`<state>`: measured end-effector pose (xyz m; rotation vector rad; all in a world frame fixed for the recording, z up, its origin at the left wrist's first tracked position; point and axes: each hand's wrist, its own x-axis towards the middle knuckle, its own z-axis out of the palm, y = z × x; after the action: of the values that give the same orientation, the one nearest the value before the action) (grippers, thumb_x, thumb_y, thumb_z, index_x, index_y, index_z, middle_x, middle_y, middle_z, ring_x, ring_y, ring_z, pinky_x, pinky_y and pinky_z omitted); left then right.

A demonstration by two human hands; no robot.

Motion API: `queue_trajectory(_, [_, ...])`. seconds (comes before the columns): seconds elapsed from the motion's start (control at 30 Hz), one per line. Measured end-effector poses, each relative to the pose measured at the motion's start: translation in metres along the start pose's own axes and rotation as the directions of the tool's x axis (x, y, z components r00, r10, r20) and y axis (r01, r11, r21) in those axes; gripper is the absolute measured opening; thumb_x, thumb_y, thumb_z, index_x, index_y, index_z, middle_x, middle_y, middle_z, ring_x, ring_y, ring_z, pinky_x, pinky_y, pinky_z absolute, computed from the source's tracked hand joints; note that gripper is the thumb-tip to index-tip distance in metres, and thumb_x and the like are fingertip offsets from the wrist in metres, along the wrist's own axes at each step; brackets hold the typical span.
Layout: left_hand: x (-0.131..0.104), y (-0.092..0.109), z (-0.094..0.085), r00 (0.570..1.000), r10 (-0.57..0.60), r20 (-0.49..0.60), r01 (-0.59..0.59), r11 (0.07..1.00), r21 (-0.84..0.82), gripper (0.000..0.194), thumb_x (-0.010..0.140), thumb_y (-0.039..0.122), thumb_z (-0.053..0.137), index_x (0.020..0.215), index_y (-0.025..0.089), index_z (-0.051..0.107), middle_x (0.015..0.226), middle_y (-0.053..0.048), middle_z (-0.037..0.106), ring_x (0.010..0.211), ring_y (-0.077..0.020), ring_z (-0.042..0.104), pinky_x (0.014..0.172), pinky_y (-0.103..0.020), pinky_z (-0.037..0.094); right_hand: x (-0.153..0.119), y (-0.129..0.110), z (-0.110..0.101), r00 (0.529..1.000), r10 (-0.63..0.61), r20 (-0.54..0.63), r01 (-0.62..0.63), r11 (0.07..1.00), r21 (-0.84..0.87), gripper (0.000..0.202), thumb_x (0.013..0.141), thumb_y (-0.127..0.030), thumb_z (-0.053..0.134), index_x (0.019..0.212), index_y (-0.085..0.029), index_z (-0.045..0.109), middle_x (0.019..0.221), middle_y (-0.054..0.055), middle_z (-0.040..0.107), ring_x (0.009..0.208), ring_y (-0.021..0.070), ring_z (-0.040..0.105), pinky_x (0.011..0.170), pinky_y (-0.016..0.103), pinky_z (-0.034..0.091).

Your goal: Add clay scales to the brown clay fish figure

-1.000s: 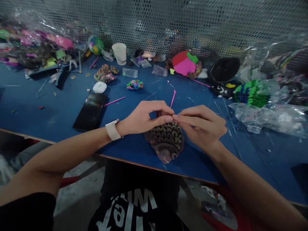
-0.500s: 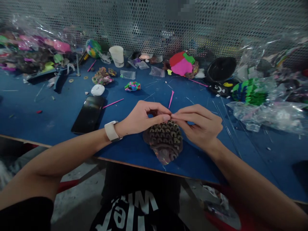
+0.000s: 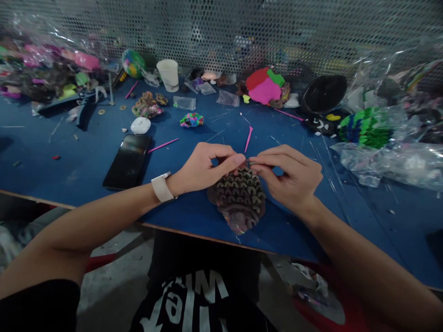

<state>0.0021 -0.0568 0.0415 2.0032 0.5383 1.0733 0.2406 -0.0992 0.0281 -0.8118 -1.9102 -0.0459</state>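
Note:
A brown clay fish-like piece (image 3: 238,198) covered in rows of small curved scales lies near the table's front edge. Over its far end, my left hand (image 3: 214,166) has thumb and fingertips pinched together, with a pale watch strap on the wrist. Just to the right, my right hand (image 3: 287,173) pinches thumb and fingers too, its tips almost meeting the left ones. Something small and dark shows at the right fingertips, too small to name. What the left fingers hold is hidden.
A black phone (image 3: 128,161) and white case (image 3: 140,125) lie left on the blue table (image 3: 86,175). Pink tools (image 3: 248,139), a paper cup (image 3: 168,75) and multicoloured clay (image 3: 192,120) stand beyond. Plastic bags (image 3: 398,161) lie right; a perforated panel (image 3: 214,32) stands behind.
The fingertips of my two hands have moved slightly apart, and a small dark bit now shows at the right ones. The view has shifted a little.

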Motion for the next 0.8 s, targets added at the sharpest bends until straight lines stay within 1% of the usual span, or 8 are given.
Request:
queue_trajectory(0.1, [0.000, -0.003, 0.000, 0.998, 0.068, -0.017, -0.065, 0.988, 0.141, 0.051, 0.119, 0.047, 0.060, 0.083, 0.016, 0.079, 0.074, -0.003, 0.078, 0.065, -0.0097, 0.070, 0.065, -0.021, 0.051, 0.003, -0.001, 0.001, 1.000, 0.029, 0.007, -0.029, 0.999, 0.014, 0.011, 0.109, -0.026, 0.079, 0.106, -0.033, 0.087, 0.092, 0.001, 0.085, 0.071, 0.0177, 0.075, 0.062, 0.034, 0.060])
queue_trajectory(0.17, [-0.001, -0.009, 0.001, 0.987, 0.160, -0.008, -0.152, 0.954, 0.259, 0.041, 0.119, 0.039, 0.060, 0.089, 0.017, 0.079, 0.079, -0.003, 0.078, 0.069, -0.0104, 0.071, 0.068, -0.022, 0.053, 0.003, -0.001, 0.001, 0.999, 0.037, 0.005, -0.037, 0.999, 0.013, 0.011, 0.108, -0.025, 0.080, 0.105, -0.032, 0.087, 0.092, 0.001, 0.086, 0.070, 0.0175, 0.074, 0.061, 0.034, 0.059])
queue_trajectory(0.3, [-0.004, -0.020, 0.001, 0.947, 0.315, 0.067, -0.308, 0.826, 0.472, 0.016, 0.116, 0.026, 0.063, 0.119, 0.018, 0.076, 0.102, -0.006, 0.082, 0.085, -0.0149, 0.077, 0.076, -0.026, 0.059, 0.004, -0.002, 0.002, 0.996, 0.093, -0.003, -0.092, 0.995, 0.030, 0.013, 0.102, -0.023, 0.087, 0.108, -0.034, 0.090, 0.096, 0.001, 0.087, 0.072, 0.0178, 0.075, 0.058, 0.033, 0.058])
queue_trajectory(0.47, [-0.005, -0.024, -0.002, 0.913, 0.394, 0.109, -0.383, 0.731, 0.564, 0.024, 0.117, 0.026, 0.061, 0.140, 0.021, 0.065, 0.119, -0.009, 0.080, 0.104, -0.0182, 0.080, 0.087, -0.030, 0.063, 0.003, -0.002, 0.002, 0.987, 0.158, 0.007, -0.159, 0.985, 0.071, 0.011, 0.099, -0.022, 0.089, 0.102, -0.033, 0.090, 0.093, 0.000, 0.087, 0.069, 0.0177, 0.075, 0.056, 0.032, 0.059])
queue_trajectory(0.53, [-0.004, -0.024, -0.004, 0.888, 0.441, 0.130, -0.428, 0.689, 0.585, 0.022, 0.118, 0.027, 0.060, 0.140, 0.024, 0.065, 0.121, -0.008, 0.080, 0.107, -0.0180, 0.080, 0.089, -0.030, 0.062, 0.002, -0.002, 0.003, 0.978, 0.198, 0.066, -0.202, 0.977, 0.068, 0.008, 0.099, -0.024, 0.088, 0.097, -0.032, 0.089, 0.091, 0.001, 0.086, 0.069, 0.0180, 0.075, 0.057, 0.032, 0.060])
queue_trajectory(0.63, [-0.003, -0.022, -0.007, 0.859, 0.486, 0.162, -0.474, 0.635, 0.610, 0.014, 0.118, 0.030, 0.062, 0.129, 0.026, 0.070, 0.116, -0.005, 0.081, 0.105, -0.0163, 0.079, 0.088, -0.029, 0.059, 0.001, -0.003, 0.005, 0.957, 0.257, 0.132, -0.268, 0.960, 0.082, 0.009, 0.100, -0.028, 0.087, 0.091, -0.030, 0.087, 0.087, 0.001, 0.084, 0.070, 0.0182, 0.076, 0.060, 0.031, 0.061])
queue_trajectory(0.73, [-0.002, -0.020, -0.008, 0.826, 0.544, 0.146, -0.503, 0.595, 0.627, 0.012, 0.118, 0.032, 0.064, 0.123, 0.024, 0.071, 0.110, -0.004, 0.082, 0.099, -0.0151, 0.079, 0.084, -0.028, 0.057, 0.001, -0.005, 0.006, 0.948, 0.285, 0.144, -0.302, 0.947, 0.111, 0.011, 0.100, -0.033, 0.087, 0.089, -0.029, 0.086, 0.087, 0.001, 0.085, 0.070, 0.0177, 0.075, 0.060, 0.031, 0.062])
queue_trajectory(0.8, [-0.002, -0.019, -0.008, 0.821, 0.558, 0.119, -0.496, 0.595, 0.632, 0.012, 0.117, 0.032, 0.065, 0.121, 0.023, 0.073, 0.108, -0.004, 0.082, 0.097, -0.0145, 0.079, 0.083, -0.028, 0.057, 0.001, -0.007, 0.006, 0.945, 0.295, 0.139, -0.313, 0.941, 0.129, 0.013, 0.101, -0.037, 0.087, 0.090, -0.029, 0.086, 0.088, 0.002, 0.085, 0.068, 0.0173, 0.075, 0.060, 0.031, 0.061])
